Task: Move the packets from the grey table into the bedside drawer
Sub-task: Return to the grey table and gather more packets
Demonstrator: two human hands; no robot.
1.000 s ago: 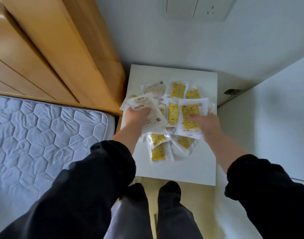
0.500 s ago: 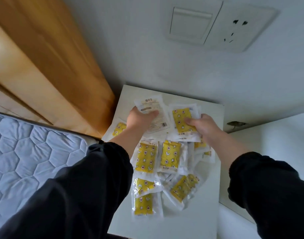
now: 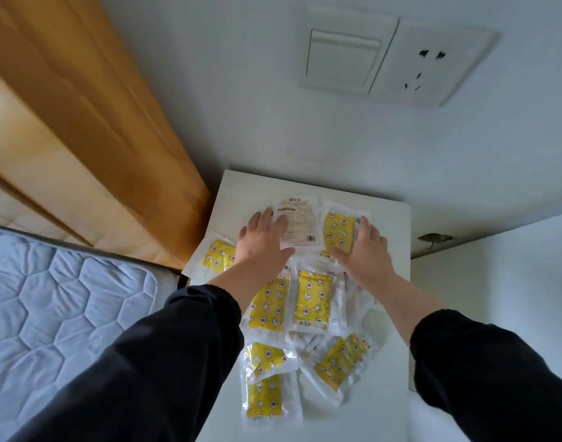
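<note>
While every packet in sight lies on the counter and no drawer shows anywhere, I judge I am only at the gathering step, with the carrying not yet begun. The wall (image 3: 241, 106) fills the far side. My bed (image 3: 66, 314) lies to my left with its wooden headboard (image 3: 82, 138) rising beside it. The counter (image 3: 393, 224) stands in the corner between headboard and wall. On it the packets (image 3: 311, 301) are strewn in a loose, overlapping heap, most of them yellow side up, and one (image 3: 217, 256) hangs over the left edge. My left hand (image 3: 267, 240) lies flat with fingers spread and nearly straight. It grips nothing, and its fingertips rest on the left edge of a pale packet (image 3: 300, 221) turned label side up at the far end. My right hand (image 3: 367, 250) is just as open, with the thumb lying against a yellow packet (image 3: 338, 231) just beside the pale one and the fingers straight along its right side. Next I would need to draw both hands together and scoop a stack. These slick wrappers will likely slide over one another, so a firm squeeze from both sides seems wise. I must also find the drawer, which is out of view.
</note>
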